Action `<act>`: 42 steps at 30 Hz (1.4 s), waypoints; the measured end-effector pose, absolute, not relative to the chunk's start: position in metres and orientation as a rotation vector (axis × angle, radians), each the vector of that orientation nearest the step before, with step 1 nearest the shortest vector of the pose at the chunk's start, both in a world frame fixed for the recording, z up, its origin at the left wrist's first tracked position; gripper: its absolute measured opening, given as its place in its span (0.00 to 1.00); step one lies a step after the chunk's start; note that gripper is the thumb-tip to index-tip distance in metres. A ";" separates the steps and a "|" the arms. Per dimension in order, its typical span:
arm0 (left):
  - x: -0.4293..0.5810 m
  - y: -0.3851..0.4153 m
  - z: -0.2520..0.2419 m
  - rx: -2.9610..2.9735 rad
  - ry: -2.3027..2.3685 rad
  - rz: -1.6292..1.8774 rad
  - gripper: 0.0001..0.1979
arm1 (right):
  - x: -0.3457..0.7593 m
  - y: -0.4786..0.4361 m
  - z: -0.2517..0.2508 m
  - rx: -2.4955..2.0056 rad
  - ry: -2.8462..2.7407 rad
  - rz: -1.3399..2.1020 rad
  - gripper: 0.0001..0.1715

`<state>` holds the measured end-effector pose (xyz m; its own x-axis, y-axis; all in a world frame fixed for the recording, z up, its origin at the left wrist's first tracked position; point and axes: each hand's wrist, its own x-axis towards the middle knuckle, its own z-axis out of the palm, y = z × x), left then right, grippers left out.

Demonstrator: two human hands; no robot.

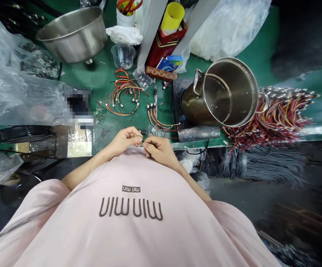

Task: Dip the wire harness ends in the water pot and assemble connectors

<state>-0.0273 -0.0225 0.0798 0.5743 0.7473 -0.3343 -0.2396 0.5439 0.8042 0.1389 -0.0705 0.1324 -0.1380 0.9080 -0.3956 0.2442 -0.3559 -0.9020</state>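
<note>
My left hand (126, 140) and my right hand (161, 149) meet at the near edge of the green table, just above my pink shirt. Both pinch a small dark connector piece (142, 132) between fingertips, its exact shape too small to read. A bundle of thin red and yellow wires (158, 120) with white plugs lies just beyond my right hand. A looser coil of orange, red and black wire leads (124, 94) rests further out on the table.
A steel pot (224, 92) lies tilted on a dark hotplate (197, 131) at right. A big heap of wire harnesses (277, 115) sits beyond it. A steel bowl (74, 33), a clear plastic cup (123, 55) and plastic bags (13, 85) stand at the back left.
</note>
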 end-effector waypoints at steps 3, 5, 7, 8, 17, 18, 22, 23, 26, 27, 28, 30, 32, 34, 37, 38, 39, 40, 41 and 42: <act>-0.027 -0.023 0.080 0.758 0.726 0.651 0.18 | 0.140 -0.069 0.134 -1.566 -1.281 1.567 0.10; -0.027 -0.024 0.080 0.738 0.710 0.650 0.19 | 0.141 -0.069 0.135 -1.563 -1.232 1.594 0.09; -0.027 -0.024 0.079 0.730 0.699 0.647 0.19 | 0.142 -0.069 0.135 -1.564 -1.189 1.601 0.08; -0.027 -0.024 0.078 0.732 0.697 0.645 0.19 | 0.141 -0.069 0.135 -1.567 -1.175 1.601 0.08; -0.025 -0.025 0.079 0.621 0.723 0.631 0.23 | 0.146 -0.069 0.128 -1.462 -1.094 1.691 0.08; -0.025 -0.024 0.080 0.599 0.733 0.629 0.23 | 0.148 -0.070 0.128 -1.439 -1.114 1.685 0.09; -0.026 -0.022 0.083 0.558 0.756 0.619 0.23 | 0.155 -0.078 0.127 -1.445 -1.422 1.461 0.05; -0.026 -0.022 0.083 0.555 0.754 0.620 0.23 | 0.155 -0.079 0.127 -1.456 -1.521 1.366 0.03; -0.025 -0.023 0.084 0.553 0.750 0.621 0.23 | 0.154 -0.080 0.127 -1.486 -1.739 1.096 0.04; -0.025 -0.023 0.084 0.554 0.751 0.621 0.23 | 0.153 -0.079 0.128 -1.506 -1.778 1.037 0.05; -0.025 -0.024 0.083 0.553 0.754 0.620 0.23 | 0.152 -0.079 0.128 -1.532 -1.803 1.003 0.05; -0.024 -0.025 0.083 0.555 0.765 0.619 0.23 | 0.151 -0.077 0.129 -1.577 -1.822 0.989 0.05; -0.023 -0.026 0.083 0.570 0.778 0.625 0.24 | 0.150 -0.076 0.128 -1.599 -1.823 1.012 0.04; -0.023 -0.027 0.082 0.600 0.785 0.636 0.24 | 0.149 -0.075 0.126 -1.612 -1.815 1.031 0.03; -0.023 -0.028 0.081 0.628 0.779 0.655 0.22 | 0.148 -0.075 0.122 -1.623 -1.788 1.014 0.04; -0.024 -0.028 0.081 0.629 0.776 0.652 0.21 | 0.148 -0.075 0.122 -1.619 -1.780 1.001 0.04; -0.024 -0.027 0.080 0.629 0.774 0.644 0.21 | 0.147 -0.076 0.121 -1.612 -1.773 0.987 0.05; -0.025 -0.027 0.080 0.630 0.773 0.632 0.22 | 0.147 -0.076 0.121 -1.602 -1.767 0.970 0.05; -0.025 -0.026 0.079 0.633 0.774 0.620 0.22 | 0.147 -0.077 0.122 -1.594 -1.763 0.949 0.05; -0.026 -0.026 0.078 0.638 0.777 0.611 0.22 | 0.148 -0.077 0.122 -1.588 -1.761 0.923 0.05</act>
